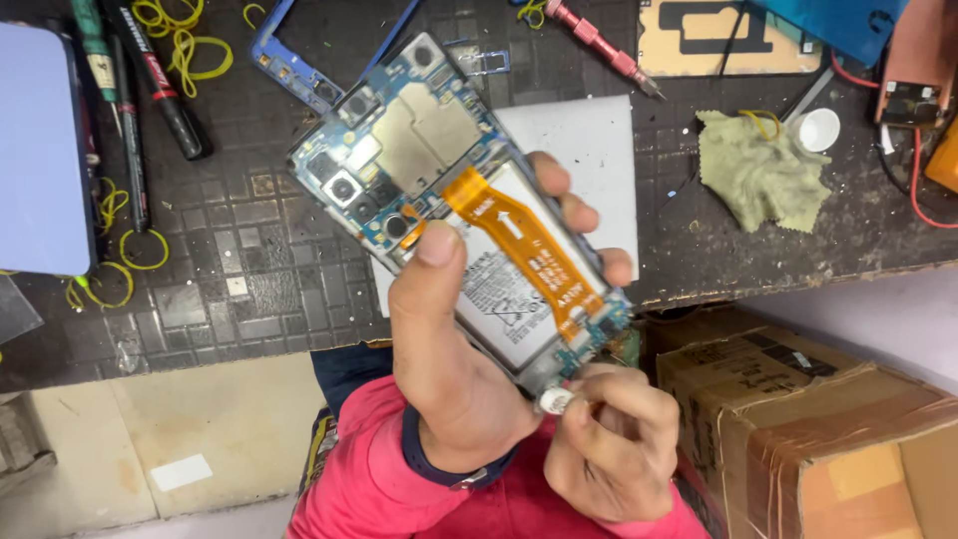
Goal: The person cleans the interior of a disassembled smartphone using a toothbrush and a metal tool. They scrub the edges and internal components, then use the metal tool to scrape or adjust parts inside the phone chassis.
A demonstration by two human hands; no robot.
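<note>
An opened smartphone (419, 140) without its back cover is held tilted above the dark work mat (220, 269). Its circuit board, camera modules, white battery (496, 299) and an orange flex cable (519, 240) are exposed. My left hand (449, 369) grips the phone from beneath, with the thumb pressed on the board near the cable's upper end and the fingers wrapped round the right edge. At the phone's bottom end, my right hand (609, 449) pinches a small silver part (556, 401) against the lower board.
On the mat lie a blue phone frame (289, 60), a white sheet (589, 150), a green cloth (763, 170), a pink screwdriver (599, 40), black pens (165, 90) and yellow rubber bands. A flat lilac panel (40, 150) sits at left, and a cardboard box (798, 429) stands at lower right.
</note>
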